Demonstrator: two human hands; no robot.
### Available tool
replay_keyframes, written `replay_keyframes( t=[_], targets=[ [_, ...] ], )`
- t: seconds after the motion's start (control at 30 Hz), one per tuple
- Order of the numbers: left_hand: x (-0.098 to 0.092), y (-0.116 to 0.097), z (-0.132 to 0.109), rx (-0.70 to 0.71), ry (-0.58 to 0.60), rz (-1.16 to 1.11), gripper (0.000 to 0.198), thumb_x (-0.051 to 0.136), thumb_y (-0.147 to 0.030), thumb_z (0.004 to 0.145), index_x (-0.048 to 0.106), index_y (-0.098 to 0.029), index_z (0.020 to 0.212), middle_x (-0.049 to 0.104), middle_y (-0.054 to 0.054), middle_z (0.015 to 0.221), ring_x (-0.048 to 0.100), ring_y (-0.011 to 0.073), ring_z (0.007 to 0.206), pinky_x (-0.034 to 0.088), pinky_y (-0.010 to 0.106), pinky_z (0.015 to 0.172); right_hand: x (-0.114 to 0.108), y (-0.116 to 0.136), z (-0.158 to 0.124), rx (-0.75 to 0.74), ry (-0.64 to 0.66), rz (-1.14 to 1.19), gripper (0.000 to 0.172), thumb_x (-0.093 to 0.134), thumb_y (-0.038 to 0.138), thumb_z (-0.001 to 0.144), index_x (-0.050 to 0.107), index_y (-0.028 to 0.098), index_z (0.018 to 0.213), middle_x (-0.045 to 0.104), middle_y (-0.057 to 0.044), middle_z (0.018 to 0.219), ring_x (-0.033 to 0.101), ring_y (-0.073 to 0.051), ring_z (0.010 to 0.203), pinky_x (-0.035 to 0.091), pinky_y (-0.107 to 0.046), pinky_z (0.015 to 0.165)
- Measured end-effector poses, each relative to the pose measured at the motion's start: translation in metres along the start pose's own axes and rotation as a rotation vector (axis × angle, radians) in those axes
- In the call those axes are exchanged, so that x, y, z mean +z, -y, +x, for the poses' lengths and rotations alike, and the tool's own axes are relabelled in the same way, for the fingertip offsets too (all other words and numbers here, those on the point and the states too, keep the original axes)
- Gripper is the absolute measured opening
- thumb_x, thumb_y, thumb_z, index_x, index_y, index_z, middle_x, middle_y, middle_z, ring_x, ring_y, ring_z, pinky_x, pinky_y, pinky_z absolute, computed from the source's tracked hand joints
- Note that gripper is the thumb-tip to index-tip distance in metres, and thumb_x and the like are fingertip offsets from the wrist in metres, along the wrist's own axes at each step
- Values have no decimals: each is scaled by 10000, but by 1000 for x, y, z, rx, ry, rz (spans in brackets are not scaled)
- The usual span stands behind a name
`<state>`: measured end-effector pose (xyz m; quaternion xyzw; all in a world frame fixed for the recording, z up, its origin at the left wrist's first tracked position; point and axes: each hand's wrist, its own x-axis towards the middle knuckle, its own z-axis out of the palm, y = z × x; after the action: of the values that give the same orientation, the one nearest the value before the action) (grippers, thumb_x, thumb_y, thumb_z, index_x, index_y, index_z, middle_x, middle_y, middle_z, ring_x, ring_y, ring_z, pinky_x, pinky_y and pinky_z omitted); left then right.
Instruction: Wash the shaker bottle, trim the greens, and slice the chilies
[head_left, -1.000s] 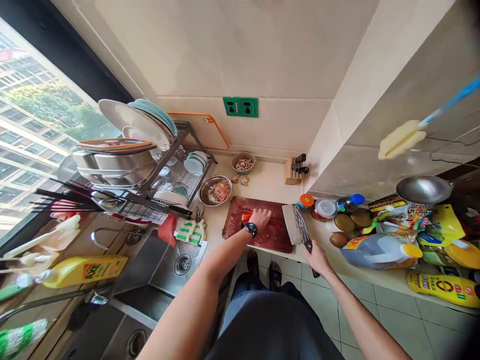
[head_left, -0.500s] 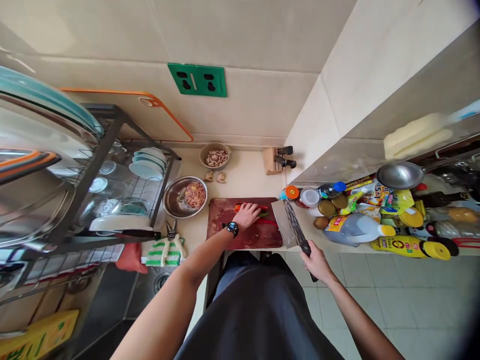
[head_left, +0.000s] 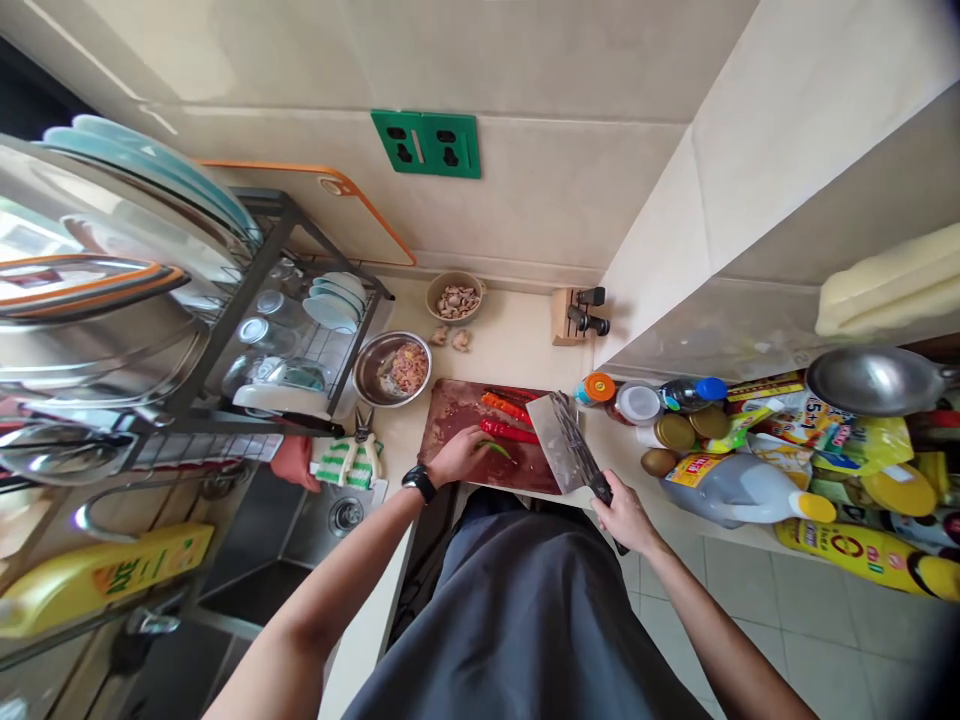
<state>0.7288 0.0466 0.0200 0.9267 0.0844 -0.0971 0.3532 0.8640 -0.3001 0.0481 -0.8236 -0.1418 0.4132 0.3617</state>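
Observation:
A dark red cutting board (head_left: 450, 410) lies at the counter's front edge. Red peppers (head_left: 510, 432) and an orange-red one (head_left: 504, 406) rest on it. My left hand (head_left: 459, 456), with a black watch on the wrist, is low over the board, its fingers closed at the end of a green pepper (head_left: 496, 450). My right hand (head_left: 626, 512) grips the black handle of a cleaver (head_left: 559, 445), whose broad blade lies over the board's right side and hides part of it.
Behind the board stand a metal bowl of meat (head_left: 367, 370), a bowl of sliced pieces (head_left: 456, 298), ginger (head_left: 460, 341) and a knife block (head_left: 564, 318). Jars and bottles (head_left: 735, 490) crowd the right; a dish rack (head_left: 262, 260) and sink (head_left: 300, 570) are left.
My left hand has moved left and toward me with the green pepper, uncovering the red peppers. My right hand still holds the cleaver. The camera view has turned left.

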Motion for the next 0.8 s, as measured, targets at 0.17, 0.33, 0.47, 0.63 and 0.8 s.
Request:
replay_keyframes(
  t=[0.17, 0.33, 0.47, 0.63, 0.8],
  targets=[
    [3, 34, -43, -340, 45, -171, 214, 640, -352, 914, 678, -158, 994, 709, 42, 864, 634, 186, 768, 491, 287, 739, 26, 17, 30, -210, 118, -127, 192, 547, 347, 872, 510, 234, 1023, 706, -16, 845, 704, -188, 686, 517, -270, 628],
    [35, 36, -40, -452, -277, -114, 256, 694, -302, 883, 671, -154, 1091, 648, 50, 937, 609, 166, 770, 523, 302, 765, 76, 38, 51, -313, 128, -385, 223, 481, 370, 1006, 546, 215, 1153, 732, -64, 918, 714, -234, 871, 492, -290, 744],
    [61, 30, -49, -430, -523, -8, 274, 651, -333, 937, 648, -175, 1161, 571, 118, 1184, 633, 191, 918, 559, 354, 863, 104, 57, 54, -371, 127, -547, 165, 424, 252, 1030, 543, 170, 1111, 695, -118, 1073, 703, -221, 889, 486, -286, 750],
    [71, 41, -70, -154, -404, 151, 264, 459, -263, 1030, 695, -188, 1118, 647, 146, 1186, 617, 245, 1069, 537, 433, 974, 114, 81, 58, -310, 207, -779, 220, 423, 177, 1009, 513, 136, 1206, 656, -161, 1178, 705, -207, 815, 488, -300, 733],
    [71, 59, -70, -21, -303, 147, 309, 440, -234, 1032, 684, -182, 1213, 681, 148, 1239, 627, 251, 1104, 546, 441, 982, 118, 91, 62, -323, 282, -864, 265, 338, 153, 1035, 512, 147, 1235, 692, -152, 1087, 713, -233, 851, 491, -301, 742]
  ],
)
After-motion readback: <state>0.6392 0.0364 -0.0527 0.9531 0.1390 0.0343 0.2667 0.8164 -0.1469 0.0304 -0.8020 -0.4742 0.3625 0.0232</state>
